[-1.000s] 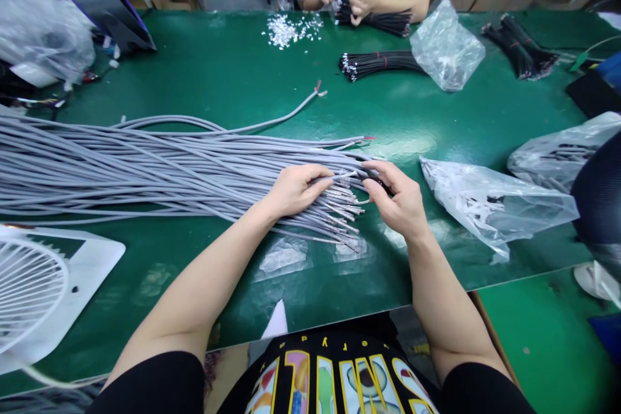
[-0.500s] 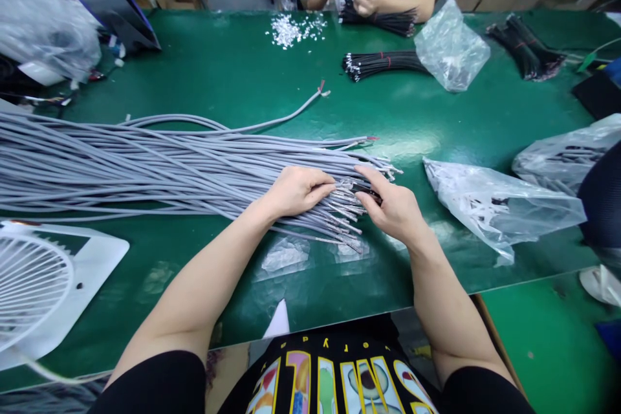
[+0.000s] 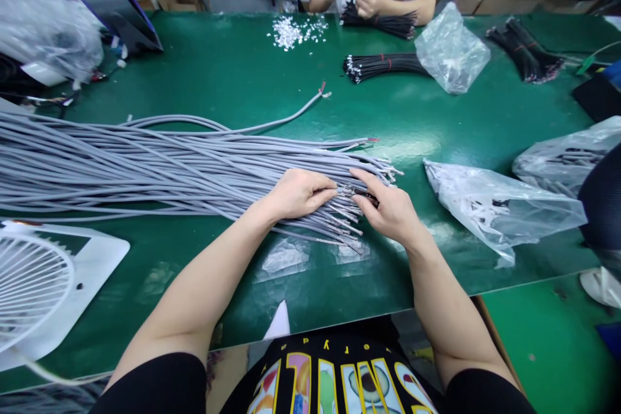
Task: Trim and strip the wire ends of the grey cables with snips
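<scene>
A thick bundle of grey cables (image 3: 194, 162) lies across the table, its stripped, silvery ends fanned out toward the right. My left hand (image 3: 303, 193) rests on the bundle near those ends, thumb and forefinger pinched on one grey cable. Just right of it, my right hand (image 3: 388, 204) has its thumb and forefinger closed around a slim dark tool (image 3: 367, 196), whose tip is at the stripped end of that cable. Most of the tool is hidden by my fingers, so its kind cannot be made out.
A white fan (image 3: 97, 259) lies at the left. Clear plastic bags (image 3: 504, 207) are at the right. Across the table (image 3: 218, 71), a person handles black cables (image 3: 383, 19) near small white pieces (image 3: 291, 32) and another black bundle (image 3: 388, 65).
My right hand has shifted slightly left, bringing the dark tool closer to my left fingertips. My left hand has barely moved. Across the table, the person's hands have shifted a little.
</scene>
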The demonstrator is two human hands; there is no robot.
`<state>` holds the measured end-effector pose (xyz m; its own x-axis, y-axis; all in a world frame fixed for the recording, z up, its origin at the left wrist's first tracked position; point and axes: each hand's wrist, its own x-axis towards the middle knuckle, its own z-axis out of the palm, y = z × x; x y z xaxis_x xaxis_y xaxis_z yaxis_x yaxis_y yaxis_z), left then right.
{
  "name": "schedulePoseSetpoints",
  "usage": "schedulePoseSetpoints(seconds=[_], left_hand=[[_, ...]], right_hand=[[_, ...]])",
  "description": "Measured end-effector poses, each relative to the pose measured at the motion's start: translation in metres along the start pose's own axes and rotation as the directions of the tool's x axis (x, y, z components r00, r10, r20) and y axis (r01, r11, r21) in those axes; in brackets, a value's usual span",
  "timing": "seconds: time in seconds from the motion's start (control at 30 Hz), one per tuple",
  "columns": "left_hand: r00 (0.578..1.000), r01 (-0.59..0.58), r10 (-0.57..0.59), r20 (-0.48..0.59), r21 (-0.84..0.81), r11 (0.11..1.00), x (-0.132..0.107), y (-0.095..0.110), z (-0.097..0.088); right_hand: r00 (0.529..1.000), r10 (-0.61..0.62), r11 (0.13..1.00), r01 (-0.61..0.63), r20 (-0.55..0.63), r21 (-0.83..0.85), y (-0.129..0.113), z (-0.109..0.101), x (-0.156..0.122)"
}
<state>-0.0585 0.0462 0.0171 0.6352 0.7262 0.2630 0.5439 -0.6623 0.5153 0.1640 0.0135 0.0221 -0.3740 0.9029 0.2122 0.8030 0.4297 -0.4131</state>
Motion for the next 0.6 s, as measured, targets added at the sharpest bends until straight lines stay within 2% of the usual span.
schedulePoseSetpoints(seconds=[0.13, 0.3, 0.47, 0.6], left_hand=[[1.000, -0.001, 0.002, 0.025, -0.070, 0.998, 0.000, 0.001, -0.003], [0.997, 0.010, 0.000, 0.073, -0.134, 0.991, 0.000, 0.001, -0.009], [0.993, 0.045, -0.020, 0.116, -0.217, 0.975, 0.001, 0.003, -0.015], [0.989, 0.079, -0.047, 0.139, -0.237, 0.968, 0.001, 0.004, -0.016]], right_hand=[[0.999, -0.050, 0.994, 0.049, 0.012, 0.097, 0.004, 0.001, 0.001], [0.999, -0.052, 0.990, 0.051, 0.008, 0.129, 0.006, 0.002, 0.002], [0.995, -0.101, 0.957, 0.094, 0.013, 0.275, 0.007, 0.002, 0.002], [0.996, -0.093, 0.961, 0.090, 0.000, 0.262, 0.007, 0.003, 0.002]])
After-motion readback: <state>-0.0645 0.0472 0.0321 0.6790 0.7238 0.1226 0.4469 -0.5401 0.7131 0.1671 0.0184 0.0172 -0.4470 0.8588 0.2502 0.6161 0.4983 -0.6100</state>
